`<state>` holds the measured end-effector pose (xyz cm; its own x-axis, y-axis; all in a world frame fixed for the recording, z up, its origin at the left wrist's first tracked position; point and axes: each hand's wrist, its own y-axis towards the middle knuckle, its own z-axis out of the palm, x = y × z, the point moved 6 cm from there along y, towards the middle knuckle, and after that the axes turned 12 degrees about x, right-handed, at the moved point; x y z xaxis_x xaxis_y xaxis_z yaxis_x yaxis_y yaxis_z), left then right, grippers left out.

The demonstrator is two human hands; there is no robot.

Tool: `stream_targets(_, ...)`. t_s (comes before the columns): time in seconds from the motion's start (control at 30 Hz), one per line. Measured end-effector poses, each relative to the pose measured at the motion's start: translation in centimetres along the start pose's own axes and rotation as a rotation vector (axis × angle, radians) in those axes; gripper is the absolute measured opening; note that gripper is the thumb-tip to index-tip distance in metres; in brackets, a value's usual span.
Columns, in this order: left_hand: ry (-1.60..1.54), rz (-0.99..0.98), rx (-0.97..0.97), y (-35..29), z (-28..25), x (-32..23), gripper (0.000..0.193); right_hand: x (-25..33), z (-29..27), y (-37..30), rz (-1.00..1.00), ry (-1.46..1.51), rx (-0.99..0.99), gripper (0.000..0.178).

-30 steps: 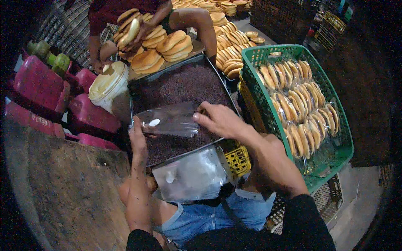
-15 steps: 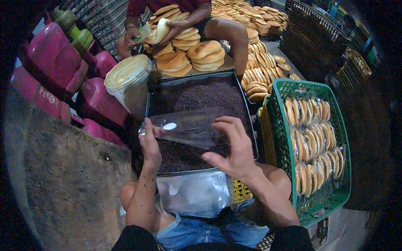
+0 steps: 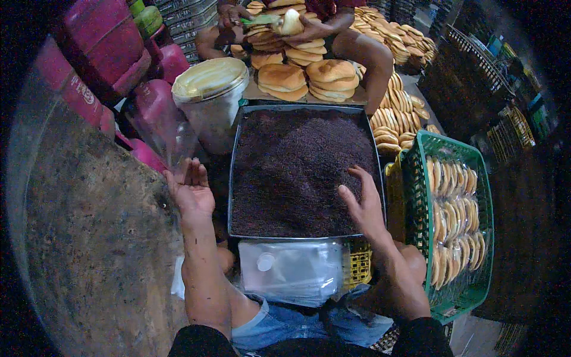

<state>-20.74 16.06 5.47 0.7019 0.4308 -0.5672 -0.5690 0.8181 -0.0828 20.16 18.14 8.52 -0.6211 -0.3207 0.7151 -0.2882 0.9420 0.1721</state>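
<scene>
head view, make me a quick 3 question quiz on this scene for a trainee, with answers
1. Multiple choice: what colour is the granular material in the wide tray?
a) bright yellow
b) dark brown
c) white
2. True or false: the wrapped buns stand on edge in three rows inside the green crate.
3. Fill in: of the person's own two hands, only the ____ one has its fingers over the tray.

Key:
1. b
2. True
3. right: the right hand is open, its fingers over the tray, while the left hand is out beyond the tray's left side.
</scene>
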Motion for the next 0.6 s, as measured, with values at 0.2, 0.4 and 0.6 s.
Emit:
stream_targets(0.2,-0.145,-0.069,0.061,-0.6,0.8,-1.1,0.043,-2.6,3.0,0.2,0.183,0.118,0.070,0.060)
stream_targets(0.4,0.090,0.079,-0.074,-1.7,-0.4,-2.9,0.033,-4.2,2.9,1.8,0.365,0.374,-0.071,0.070)
stream_targets(0.6,0.026,0.084,-0.085,-1.6,-1.6,-4.2,0.020,-7.4,2.2,0.6,0.459,0.515,-0.123,0.069)
